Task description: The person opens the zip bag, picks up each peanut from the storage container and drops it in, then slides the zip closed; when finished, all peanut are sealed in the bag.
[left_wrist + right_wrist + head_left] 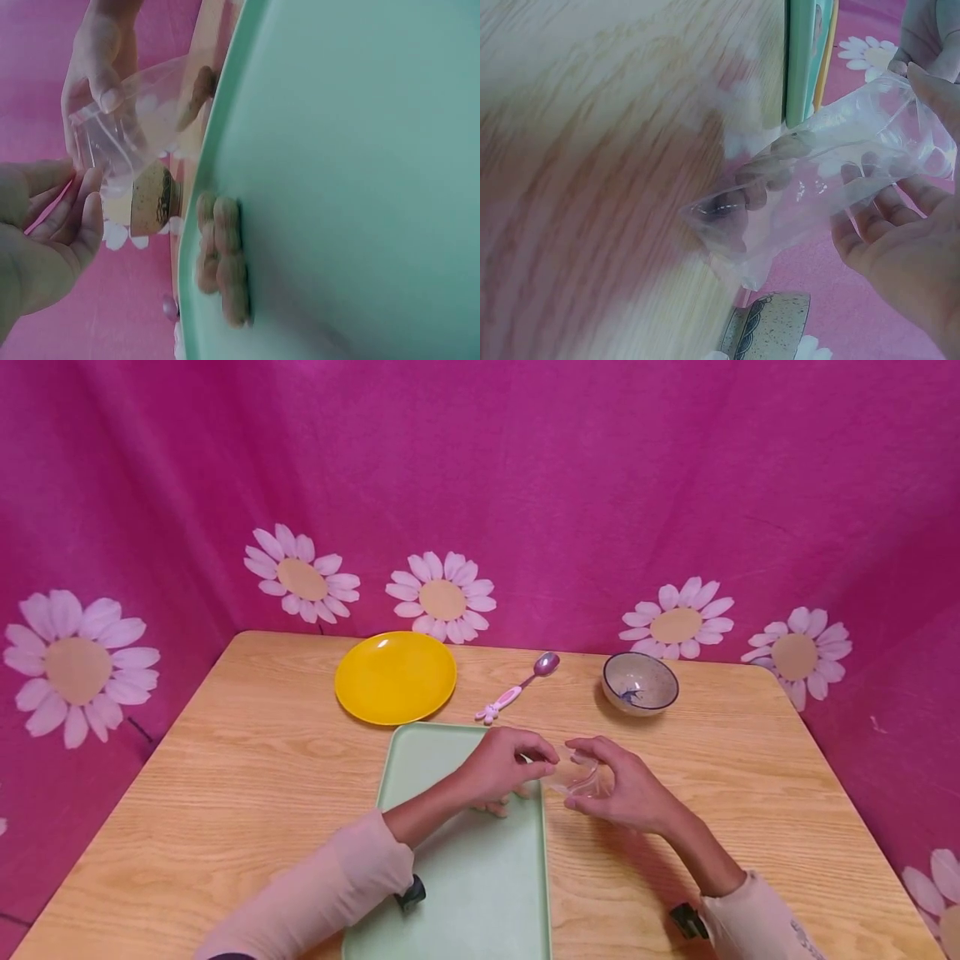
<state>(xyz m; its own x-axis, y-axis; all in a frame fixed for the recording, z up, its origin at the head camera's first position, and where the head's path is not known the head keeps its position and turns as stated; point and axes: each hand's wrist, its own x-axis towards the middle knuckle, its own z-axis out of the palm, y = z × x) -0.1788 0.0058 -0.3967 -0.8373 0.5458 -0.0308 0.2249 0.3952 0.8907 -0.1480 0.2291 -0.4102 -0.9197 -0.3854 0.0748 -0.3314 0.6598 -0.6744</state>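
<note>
A clear plastic bag [570, 775] hangs between the two hands over the table, near the tray's right edge. Several unshelled peanuts [761, 176] lie in its lower end in the right wrist view. My right hand [630, 787] holds the bag near its mouth, thumb on one side and fingers on the other. The left hand [501, 764] pinches the bag's rim from the left, its wrist above the tray. On the green tray [472, 868], a couple of peanuts [231, 259] lie side by side near the edge, mostly hidden by the left hand in the head view.
Behind the tray is a yellow plate [396, 678]. A spoon [517, 689] with a pink rabbit handle lies right of the plate. A speckled bowl [640, 685] with a dark rim stands at the back right. Pink flowered cloth [525, 485] surrounds the wooden table [247, 777].
</note>
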